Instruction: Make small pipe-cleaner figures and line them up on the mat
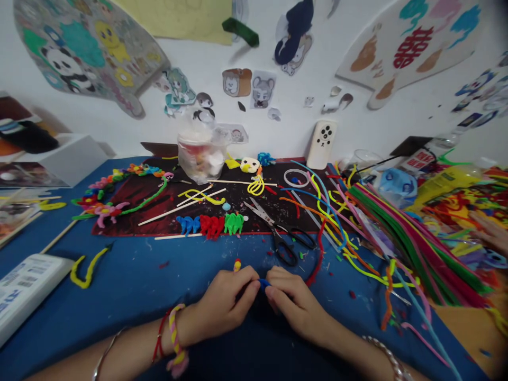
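My left hand [234, 296] and my right hand [291, 301] meet low in the middle of the view. Between their fingertips they pinch a small blue pipe cleaner [264, 284], mostly hidden by the fingers. A yellow piece with a red tip [237, 265] shows behind my left hand. Beyond the hands, black-handled scissors [273, 227] lie with their blades slightly apart. Left of the scissors stands a row of curled pipe cleaner shapes: blue [189, 225], red [212, 226] and green [234, 223]. A red pipe cleaner [318, 254] lies just past my right hand.
Pipe cleaners in a thick bundle [413, 238] and loose strands cover the right side. Wooden sticks [182, 206] lie on the dark mat. A phone [322, 144] leans against the wall; a plastic-wrapped tub [200, 153] stands nearby. Another person's hand [490, 233] shows at far right.
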`<state>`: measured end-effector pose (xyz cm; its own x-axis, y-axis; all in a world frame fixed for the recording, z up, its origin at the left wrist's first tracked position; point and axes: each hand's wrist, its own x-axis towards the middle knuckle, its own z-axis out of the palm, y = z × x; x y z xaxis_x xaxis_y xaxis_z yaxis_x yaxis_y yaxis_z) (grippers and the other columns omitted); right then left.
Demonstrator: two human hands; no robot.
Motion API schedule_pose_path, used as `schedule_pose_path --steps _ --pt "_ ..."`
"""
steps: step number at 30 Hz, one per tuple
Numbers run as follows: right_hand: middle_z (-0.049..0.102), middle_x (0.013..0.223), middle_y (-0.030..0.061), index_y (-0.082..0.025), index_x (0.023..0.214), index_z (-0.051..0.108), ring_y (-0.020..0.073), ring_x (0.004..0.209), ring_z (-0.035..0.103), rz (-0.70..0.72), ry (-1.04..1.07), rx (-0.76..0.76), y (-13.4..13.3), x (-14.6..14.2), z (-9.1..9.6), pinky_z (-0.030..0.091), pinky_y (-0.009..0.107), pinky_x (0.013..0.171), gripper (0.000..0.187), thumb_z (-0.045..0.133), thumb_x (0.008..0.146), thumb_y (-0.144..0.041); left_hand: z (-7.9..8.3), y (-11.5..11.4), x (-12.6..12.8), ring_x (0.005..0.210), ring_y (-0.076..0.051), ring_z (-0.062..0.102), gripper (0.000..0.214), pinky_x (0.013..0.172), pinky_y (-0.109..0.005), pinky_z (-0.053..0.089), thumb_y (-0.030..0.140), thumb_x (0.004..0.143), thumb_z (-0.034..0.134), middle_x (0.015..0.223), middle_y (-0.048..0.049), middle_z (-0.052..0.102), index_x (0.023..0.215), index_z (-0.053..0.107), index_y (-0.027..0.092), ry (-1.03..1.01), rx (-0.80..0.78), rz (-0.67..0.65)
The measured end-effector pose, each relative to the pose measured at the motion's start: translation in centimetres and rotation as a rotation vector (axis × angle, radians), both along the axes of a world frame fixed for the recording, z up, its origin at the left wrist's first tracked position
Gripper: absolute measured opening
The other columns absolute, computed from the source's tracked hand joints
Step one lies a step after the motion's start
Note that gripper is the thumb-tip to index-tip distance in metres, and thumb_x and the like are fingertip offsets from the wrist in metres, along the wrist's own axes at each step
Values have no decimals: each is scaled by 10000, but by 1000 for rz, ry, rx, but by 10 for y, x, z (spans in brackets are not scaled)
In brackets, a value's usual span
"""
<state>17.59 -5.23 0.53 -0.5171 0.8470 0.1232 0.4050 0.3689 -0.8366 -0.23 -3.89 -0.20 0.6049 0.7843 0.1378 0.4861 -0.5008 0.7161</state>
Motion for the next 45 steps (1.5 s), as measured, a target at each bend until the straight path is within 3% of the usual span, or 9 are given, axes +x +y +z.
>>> schedule_pose_path --steps 10,15,23,31,36,39,42,45 --pt "384 615 -23 -197 589 274 134 649 415 94 -21 -54 3 -2 4 354 302 686 342 271 918 -290 5 8 -2 547 -84 318 276 549 -215 280 246 898 296 574 58 352 641 366 172 -114 -161 -111" --pt "344 599 -31 -199 590 259 130 631 392 57 -24 -43 4 0 -1 348 291 675 338 277 918 -278 2 9 -4 544 -84 308 339 543 -215 288 297 921 247 570 54 328 617 334 173 -230 -363 -59" --pt "367 591 -31 -194 584 281 123 619 394 25 -31 8 3 -2 -5 358 282 669 331 298 914 -227 0 6 1 502 -68 296 241 479 -202 229 279 854 411 541 70 331 643 394 161 -139 -303 -36" --pt "427 628 -13 -188 622 355 132 646 406 48 -148 95 -1 -3 -3 355 308 698 273 309 891 -190 4 13 0 546 -74 302 194 511 -194 261 195 810 398 557 62 338 620 403 155 -210 -432 -50" --pt "439 639 -10 -185 630 374 132 660 418 101 -171 110 -2 -4 2 347 307 691 249 327 874 -173 5 16 -3 496 -58 267 160 457 -177 234 156 721 432 510 73 295 572 374 154 -246 -550 -134" --pt "425 621 -18 -185 622 366 128 651 416 116 -179 135 -3 -4 1 336 308 698 239 337 857 -159 0 14 -3 470 -55 237 186 439 -185 207 133 697 410 490 73 245 540 315 163 -180 -409 -158" --pt "416 610 -24 -182 614 370 124 645 411 100 -206 168 -2 -4 -3 327 324 731 232 348 840 -138 -5 9 -1 460 -66 235 213 463 -230 190 134 684 416 476 66 246 518 286 164 -65 23 -126" --pt "414 618 -24 -179 616 384 123 653 405 91 -242 216 -2 -2 -5 321 341 762 219 359 830 -134 -6 6 0 449 -83 293 178 484 -265 206 155 708 415 475 52 355 539 362 172 31 415 -71"
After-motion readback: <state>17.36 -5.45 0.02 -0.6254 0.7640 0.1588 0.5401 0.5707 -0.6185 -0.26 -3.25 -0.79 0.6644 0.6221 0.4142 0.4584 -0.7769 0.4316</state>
